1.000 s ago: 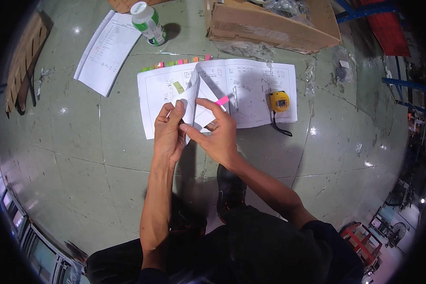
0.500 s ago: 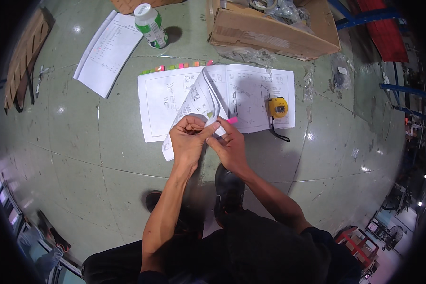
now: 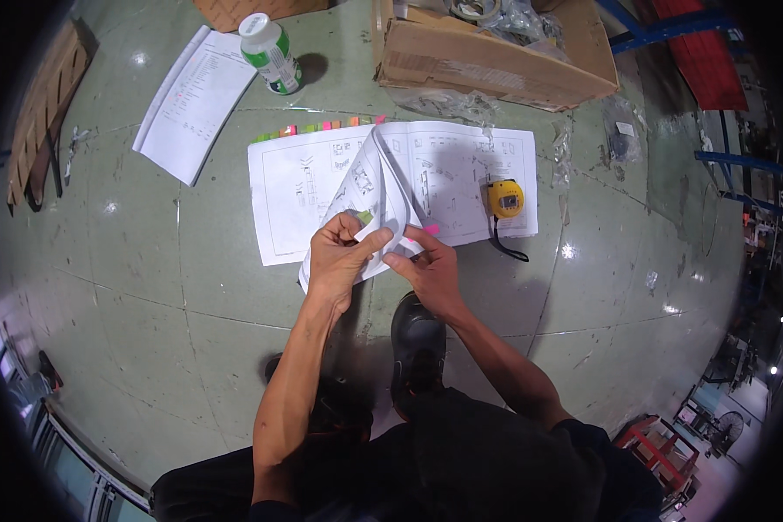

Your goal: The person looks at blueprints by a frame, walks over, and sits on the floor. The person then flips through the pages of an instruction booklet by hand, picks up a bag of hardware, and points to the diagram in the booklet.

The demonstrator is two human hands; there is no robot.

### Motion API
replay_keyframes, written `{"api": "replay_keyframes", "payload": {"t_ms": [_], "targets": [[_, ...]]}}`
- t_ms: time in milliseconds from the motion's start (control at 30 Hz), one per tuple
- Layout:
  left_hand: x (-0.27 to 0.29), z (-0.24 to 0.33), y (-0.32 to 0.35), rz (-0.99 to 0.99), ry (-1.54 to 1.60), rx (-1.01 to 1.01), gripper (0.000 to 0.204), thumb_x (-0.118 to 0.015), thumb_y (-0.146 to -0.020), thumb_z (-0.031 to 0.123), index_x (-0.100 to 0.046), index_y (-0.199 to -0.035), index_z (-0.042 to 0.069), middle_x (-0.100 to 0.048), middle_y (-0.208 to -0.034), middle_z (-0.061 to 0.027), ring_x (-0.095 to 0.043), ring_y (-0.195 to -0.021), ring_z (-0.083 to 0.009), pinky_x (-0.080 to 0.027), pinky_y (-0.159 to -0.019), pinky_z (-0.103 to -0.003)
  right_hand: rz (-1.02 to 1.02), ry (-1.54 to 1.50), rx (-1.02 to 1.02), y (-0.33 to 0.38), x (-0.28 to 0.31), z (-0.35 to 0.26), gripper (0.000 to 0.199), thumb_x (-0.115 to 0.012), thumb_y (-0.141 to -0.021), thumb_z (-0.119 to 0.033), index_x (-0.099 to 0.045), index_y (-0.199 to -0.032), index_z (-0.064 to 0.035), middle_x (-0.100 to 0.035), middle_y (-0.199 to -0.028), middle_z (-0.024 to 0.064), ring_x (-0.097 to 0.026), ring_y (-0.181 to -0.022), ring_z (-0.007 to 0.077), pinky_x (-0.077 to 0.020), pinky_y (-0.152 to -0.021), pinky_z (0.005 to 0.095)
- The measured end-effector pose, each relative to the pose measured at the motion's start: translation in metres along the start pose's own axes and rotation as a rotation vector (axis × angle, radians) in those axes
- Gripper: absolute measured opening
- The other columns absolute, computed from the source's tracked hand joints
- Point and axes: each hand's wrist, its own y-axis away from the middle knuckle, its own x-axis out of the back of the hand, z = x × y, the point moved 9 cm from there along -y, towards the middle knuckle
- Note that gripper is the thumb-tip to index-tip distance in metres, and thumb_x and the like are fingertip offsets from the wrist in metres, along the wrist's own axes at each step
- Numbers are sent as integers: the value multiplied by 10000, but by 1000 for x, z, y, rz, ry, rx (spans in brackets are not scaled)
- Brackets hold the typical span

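Observation:
An open booklet of printed drawings [image 3: 278, 191] lies on the green floor, with coloured sticky tabs along its far edge. Several of its pages [image 3: 370, 187] are lifted and curled up at the middle. My left hand [image 3: 337, 257] pinches these pages between thumb and fingers, beside a green tab [image 3: 364, 217]. Close by on the right, my right hand [image 3: 430, 270] grips the curled page edges near a pink tab [image 3: 432, 230]. On the booklet's right page rests a yellow tape measure [image 3: 505, 199] with a black wrist strap.
Beyond the booklet stand a green-and-white bottle [image 3: 272, 59] and a cardboard box [image 3: 496, 61] holding tape and plastic. Stapled-looking printed sheets [image 3: 191, 104] lie at the far left, near a wooden pallet [image 3: 50, 113]. Blue metal bars [image 3: 670, 33] edge the far right. My black shoe [image 3: 418, 339] is just below my hands.
My hands have drawn slightly apart, and the lifted pages between them have opened out more. The whole view has shifted a little.

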Motion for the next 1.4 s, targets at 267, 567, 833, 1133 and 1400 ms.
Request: {"api": "replay_keyframes", "payload": {"t_ms": [267,567,833,1133,1400], "targets": [[-11,17,1,-11,-73,58,252,-778,-741,19,-642,-951,45,-683,-842,-35,-595,-675,-64,-470,-618,-197,130,-41,-34,3,34,21,257,-565,-944,-124,-601,-1152,23,-640,-927,-8,-549,-773,37,-435,-679,196],[52,102,-15,132,-175,29,259,-644,-875,177,-609,-1081,26,-673,-1009,-64,-634,-862,-128,-519,-779,-288,572,-158,9,7,133,2,284,-550,-960,-235,-591,-1111,2,-634,-1000,16,-567,-876,70,-446,-793,224],[103,141,-65,200,-352,-72,234,-672,-870,176,-612,-1033,20,-669,-924,-78,-633,-783,-131,-519,-727,-283,593,-12,-55,-14,226,-11,283,-554,-962,-301,-579,-915,-23,-607,-867,10,-534,-767,64,-443,-691,227],[33,143,-11,665,-1467,-1138,464,-706,-802,154,-515,-1173,-50,-541,-1146,-221,-524,-1073,-349,-404,-932,-397,202,-255,-248,-41,214,-15,284,-565,-947,-214,-563,-1165,-31,-615,-1055,23,-598,-900,124,-499,-733,284],[-109,2,-11,-187,-1147,-625,656,-643,-872,288,-361,-1430,89,-167,-1511,-260,-214,-1378,-446,-245,-1110,-471,187,-301,-245,-24,193,1,246,-664,-879,-131,-610,-1109,-61,-639,-962,2,-604,-864,87,-503,-761,268]]}}
